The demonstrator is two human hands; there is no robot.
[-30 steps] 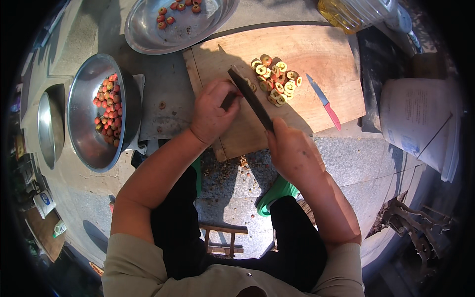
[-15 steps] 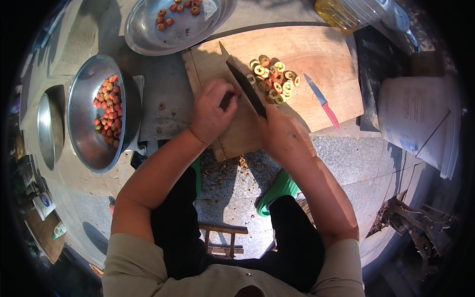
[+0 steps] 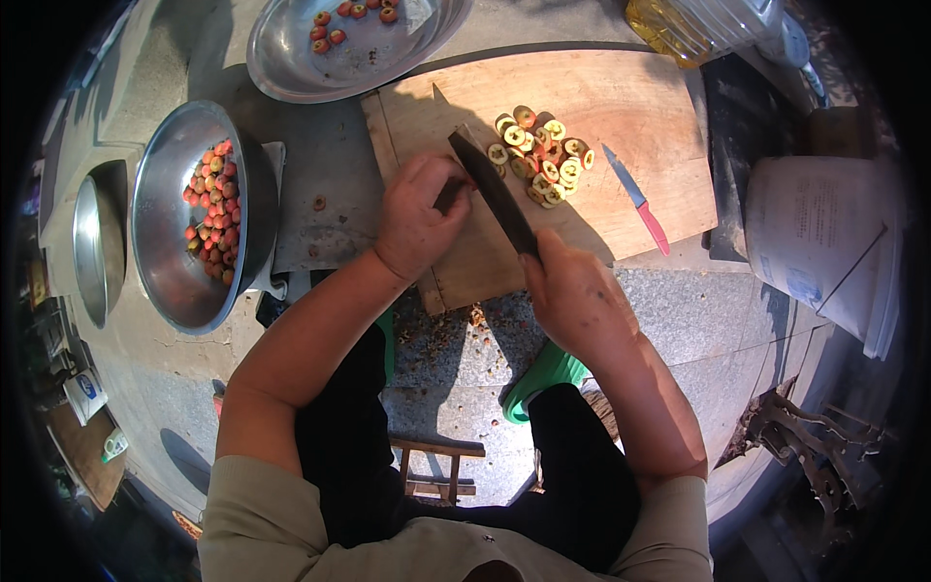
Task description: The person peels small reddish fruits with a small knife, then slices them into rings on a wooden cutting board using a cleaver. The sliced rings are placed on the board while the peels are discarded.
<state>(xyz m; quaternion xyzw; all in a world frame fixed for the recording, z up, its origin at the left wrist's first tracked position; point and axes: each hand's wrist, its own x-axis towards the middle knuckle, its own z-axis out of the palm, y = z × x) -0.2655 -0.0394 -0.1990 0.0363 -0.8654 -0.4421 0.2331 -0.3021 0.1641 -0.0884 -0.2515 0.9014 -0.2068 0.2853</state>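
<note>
Dark broad-bladed cleaver gripped at handle by right hand; left hand curled, pinning small red fruit (hidden) on wooden cutting board. Fruit likely firm, rolls; hold low.

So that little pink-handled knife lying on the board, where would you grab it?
By the pink handle of the small knife, coming from the board's near right edge. The handle points toward the person, the blue blade points away toward the fruit slices.

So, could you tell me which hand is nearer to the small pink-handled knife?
Right. The right hand lies just left of and below the pink-handled knife; the left hand sits farther left, beyond the big blade.
</note>
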